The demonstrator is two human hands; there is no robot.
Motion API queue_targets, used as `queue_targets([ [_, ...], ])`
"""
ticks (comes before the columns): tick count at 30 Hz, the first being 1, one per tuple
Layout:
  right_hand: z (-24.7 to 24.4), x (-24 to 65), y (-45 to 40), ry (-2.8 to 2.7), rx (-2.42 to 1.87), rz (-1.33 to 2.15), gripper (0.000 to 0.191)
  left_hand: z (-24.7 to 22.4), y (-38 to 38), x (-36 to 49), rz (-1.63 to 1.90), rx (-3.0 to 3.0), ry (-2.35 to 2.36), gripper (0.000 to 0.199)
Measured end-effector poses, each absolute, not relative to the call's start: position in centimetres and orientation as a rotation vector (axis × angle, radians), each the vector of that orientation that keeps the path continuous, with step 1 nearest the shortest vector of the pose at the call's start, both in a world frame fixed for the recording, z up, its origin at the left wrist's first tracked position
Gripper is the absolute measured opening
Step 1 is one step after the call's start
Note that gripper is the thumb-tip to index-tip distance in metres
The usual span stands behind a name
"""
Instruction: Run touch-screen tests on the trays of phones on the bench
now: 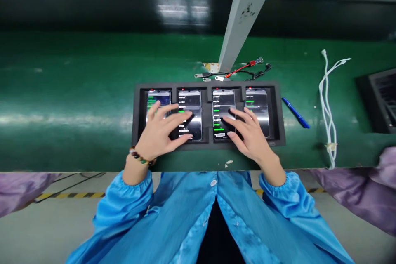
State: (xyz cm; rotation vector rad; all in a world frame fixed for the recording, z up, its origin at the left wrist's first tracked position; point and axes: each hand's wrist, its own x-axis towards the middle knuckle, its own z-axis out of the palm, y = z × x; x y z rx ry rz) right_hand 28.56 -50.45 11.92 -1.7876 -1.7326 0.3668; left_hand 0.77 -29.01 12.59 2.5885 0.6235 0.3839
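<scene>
A black tray (207, 146) lies on the green table, with several lit phones side by side in its compartments. My left hand (163, 130) is spread over the far-left phone (159, 95) and the second phone (195, 126), holding nothing. Over the third phone (222, 101) reach the fingers of my right hand (249, 132), apart and empty, with part of the hand in front of the far-right phone (262, 121). Dark screens show white text lines and green bars. Whether any fingertip touches glass, I cannot tell.
Behind the tray, short black and red cables (244, 68) lie by the foot of a grey post (243, 12). To the right are a blue pen (295, 112), a bundled white cable (328, 107) and another dark tray (368, 103). Purple sleeves (349, 189) of people show at both sides.
</scene>
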Motion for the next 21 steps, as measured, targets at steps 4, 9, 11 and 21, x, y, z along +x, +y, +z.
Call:
queue_targets([
  [4,11.7,30.7,-53.5,-1.556,-1.670,0.308,0.034,12.9,-29.2,-0.6,0.490,2.455,0.509,0.028],
  [9,11.0,34.4,-56.1,-1.119,-1.955,-0.006,0.045,12.0,-27.4,-5.0,0.796,2.431,1.042,0.025],
  [11,10.6,35.0,-55.9,-1.120,-1.953,0.007,0.044,11.3,-26.9,-5.7,0.814,2.448,1.120,0.025],
  [21,9.4,35.0,-55.5,-1.170,-1.942,0.006,0.041,11.1,-27.0,-5.3,0.683,2.493,1.035,0.028],
])
